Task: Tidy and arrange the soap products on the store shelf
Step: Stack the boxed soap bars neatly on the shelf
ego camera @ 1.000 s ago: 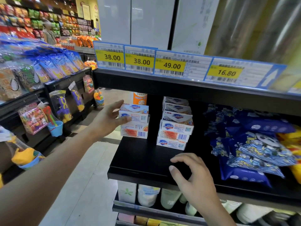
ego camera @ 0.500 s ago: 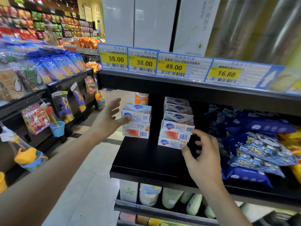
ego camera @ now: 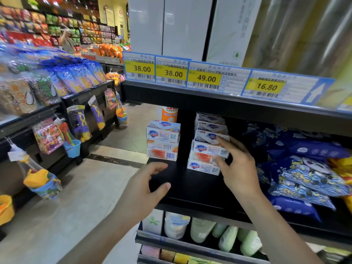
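on shelf: safeguard soap boxes; tags 38.00, 49.00, 16.80

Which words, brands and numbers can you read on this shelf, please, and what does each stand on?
"38.00": yellow price tag at far left of the shelf edge.
"38.00": second yellow price tag.
"49.00": third yellow price tag.
"16.80": fourth yellow price tag.
"Safeguard": white soap box atop the left stack.
"Safeguard": white soap box in the right stack.
Small print on tags, barcodes and the orange can: too blurred.
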Action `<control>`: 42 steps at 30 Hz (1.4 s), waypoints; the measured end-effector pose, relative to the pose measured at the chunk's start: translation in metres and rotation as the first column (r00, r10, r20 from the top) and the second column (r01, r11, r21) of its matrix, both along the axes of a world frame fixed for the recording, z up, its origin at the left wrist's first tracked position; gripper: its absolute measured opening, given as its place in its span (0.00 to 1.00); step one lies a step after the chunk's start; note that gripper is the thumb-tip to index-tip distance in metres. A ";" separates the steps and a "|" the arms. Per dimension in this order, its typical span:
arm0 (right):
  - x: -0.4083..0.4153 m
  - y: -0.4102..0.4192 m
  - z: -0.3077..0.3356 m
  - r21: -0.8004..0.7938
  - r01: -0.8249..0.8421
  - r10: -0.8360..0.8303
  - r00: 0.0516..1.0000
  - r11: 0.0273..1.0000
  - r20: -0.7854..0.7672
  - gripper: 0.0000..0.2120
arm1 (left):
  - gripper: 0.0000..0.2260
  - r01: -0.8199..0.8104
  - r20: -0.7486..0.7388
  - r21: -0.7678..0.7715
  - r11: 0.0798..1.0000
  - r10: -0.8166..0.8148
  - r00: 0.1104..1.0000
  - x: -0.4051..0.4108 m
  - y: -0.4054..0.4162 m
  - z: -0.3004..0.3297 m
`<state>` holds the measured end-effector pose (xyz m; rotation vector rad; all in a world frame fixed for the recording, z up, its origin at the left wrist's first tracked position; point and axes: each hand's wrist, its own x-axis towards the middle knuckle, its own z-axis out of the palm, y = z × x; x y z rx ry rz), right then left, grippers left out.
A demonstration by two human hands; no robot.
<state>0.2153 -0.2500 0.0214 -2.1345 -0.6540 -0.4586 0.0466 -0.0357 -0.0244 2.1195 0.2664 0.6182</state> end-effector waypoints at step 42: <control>-0.102 -0.027 0.003 0.420 -0.405 0.510 0.843 0.812 -0.173 0.22 | 0.22 0.390 0.186 -0.203 0.898 -0.356 0.916 -0.002 -0.021 0.038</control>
